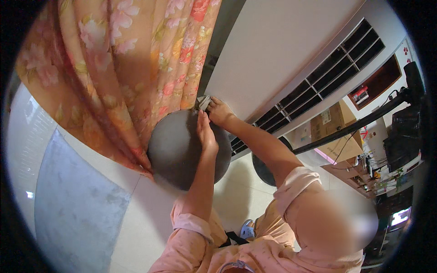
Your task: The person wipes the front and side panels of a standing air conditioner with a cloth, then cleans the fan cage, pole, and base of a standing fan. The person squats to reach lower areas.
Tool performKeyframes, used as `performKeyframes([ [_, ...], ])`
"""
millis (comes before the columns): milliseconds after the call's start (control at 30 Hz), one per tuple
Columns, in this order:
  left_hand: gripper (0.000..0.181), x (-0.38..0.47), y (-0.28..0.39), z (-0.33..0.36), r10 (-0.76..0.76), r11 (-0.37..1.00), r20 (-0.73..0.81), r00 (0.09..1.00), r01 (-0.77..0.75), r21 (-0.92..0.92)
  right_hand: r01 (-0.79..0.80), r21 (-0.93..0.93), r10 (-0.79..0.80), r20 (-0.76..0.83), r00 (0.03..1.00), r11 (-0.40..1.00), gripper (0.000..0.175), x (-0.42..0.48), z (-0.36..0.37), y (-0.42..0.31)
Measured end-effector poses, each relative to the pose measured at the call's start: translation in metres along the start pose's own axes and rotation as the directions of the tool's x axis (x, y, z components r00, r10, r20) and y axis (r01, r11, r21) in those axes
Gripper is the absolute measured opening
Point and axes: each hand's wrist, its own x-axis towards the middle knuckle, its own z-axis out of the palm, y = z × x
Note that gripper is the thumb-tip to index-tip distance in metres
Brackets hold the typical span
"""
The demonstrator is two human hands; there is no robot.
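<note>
My right hand (220,112) grips a crumpled pale cloth (204,102) against the side of a white cabinet-like unit (269,41). Close beside it, my left hand (206,131) is held with its fingers together and extended, the fingertips near the cloth's lower end; whether they hold any of it is not plain. Beneath both hands is a round dark grey object (174,146) with a smooth top, partly hidden by my left forearm. A floral curtain (136,68) hangs against its left side.
A grey-blue mat (78,201) lies on the tiled floor at left. Dark grilles (317,82) run along the white unit. To the right are a black pole (348,126), a cardboard box (336,136) and another round dark object (262,169). A shoe (247,230) shows below.
</note>
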Motion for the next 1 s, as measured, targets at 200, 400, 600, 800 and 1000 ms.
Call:
performKeyframes([
  [200, 0.056, 0.007, -0.005, -0.008, 0.000, 0.995, 0.095, 0.996, -0.009, 0.099, 0.128, -0.086, -0.139, -0.130, 0.982, 0.988, 0.031, -0.076, -0.002, 0.003],
  [400, 0.053, -0.025, 0.021, 0.036, 0.165, 0.913, 0.433, 0.886, -0.304, 0.273, 0.151, -0.008, -0.151, -0.023, 0.988, 0.989, 0.023, -0.154, -0.070, 0.037],
  [600, 0.056, -0.067, 0.068, 0.071, 0.424, 0.614, 0.722, 0.546, -0.760, 0.215, -0.064, -0.160, 0.016, -0.284, 0.959, 0.985, 0.015, -0.203, -0.189, 0.123],
  [800, 0.059, -0.075, 0.083, 0.070, 0.391, 0.619, 0.718, 0.576, -0.742, 0.258, -0.345, -0.284, 0.154, -0.530, 0.834, 0.895, 0.030, -0.246, -0.293, 0.199],
  [1000, 0.060, -0.074, 0.083, 0.073, 0.373, 0.615, 0.734, 0.567, -0.744, 0.263, -0.556, -0.378, 0.305, -0.549, 0.778, 0.740, 0.029, -0.271, -0.340, 0.230],
])
